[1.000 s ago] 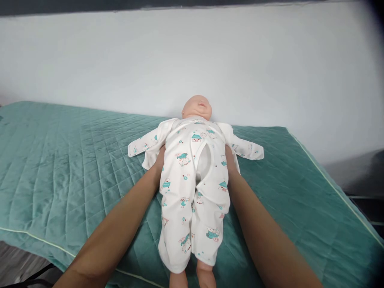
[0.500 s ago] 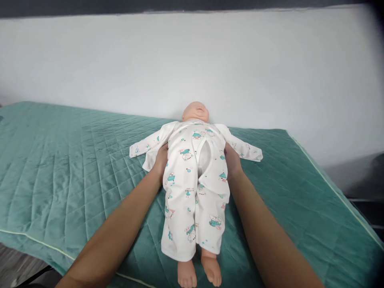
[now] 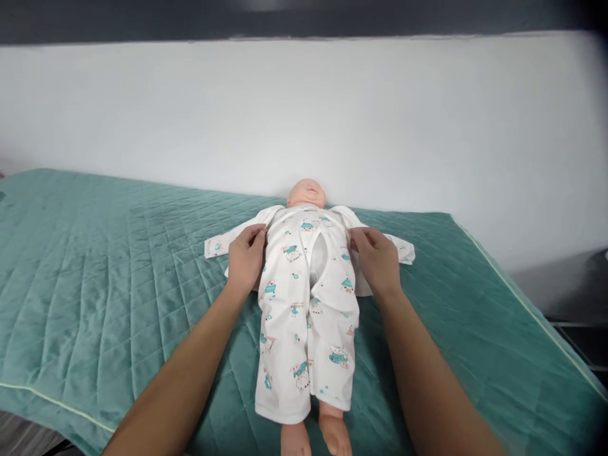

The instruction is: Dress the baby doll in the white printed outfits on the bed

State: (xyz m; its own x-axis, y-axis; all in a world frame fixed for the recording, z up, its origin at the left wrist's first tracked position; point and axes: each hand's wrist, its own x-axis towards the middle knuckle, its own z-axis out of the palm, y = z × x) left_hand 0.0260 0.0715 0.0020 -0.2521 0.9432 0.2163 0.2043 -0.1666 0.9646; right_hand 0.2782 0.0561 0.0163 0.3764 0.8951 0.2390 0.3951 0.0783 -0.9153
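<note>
Far left: green quilted cover (image 3: 109, 272), spread wide, with a strip of grey floor (image 3: 23, 434) below its near corner. Inward from there, left sleeve (image 3: 216, 247) of a white printed top, laid out sideways.

Just beside it, left hand (image 3: 247, 256). Now lifted from lower along the doll's flank; back turned up, with thumb and fingertips drawn together at the upper side of the printed trousers (image 3: 285, 342). Gripping a bit of that edge, by the look of it; cannot tell how much cloth.

Middle: doll (image 3: 306, 195), on its back on the cover, head near the white wall (image 3: 142, 114), feet (image 3: 294, 440) toward the camera. Trousers pulled high over the torso, with white showing through the oval front opening.

Reading of the change: gone from hands tucked alongside the body to handling cloth at both edges together; more like adjusting than supporting, as judged.

Containers: only clothing to note. Legs inside trousers, with bare feet out at the ends; arms probably inside sleeves, but no doll fingers visible at the cuffs.

Right hand (image 3: 375, 259): near mirror of the left, likewise raised, pinching at the opposite trouser edge. Beyond, right sleeve (image 3: 403, 249) flung outward. At far right, dark blurred shape (image 3: 582, 285), impossible to identify.
</note>
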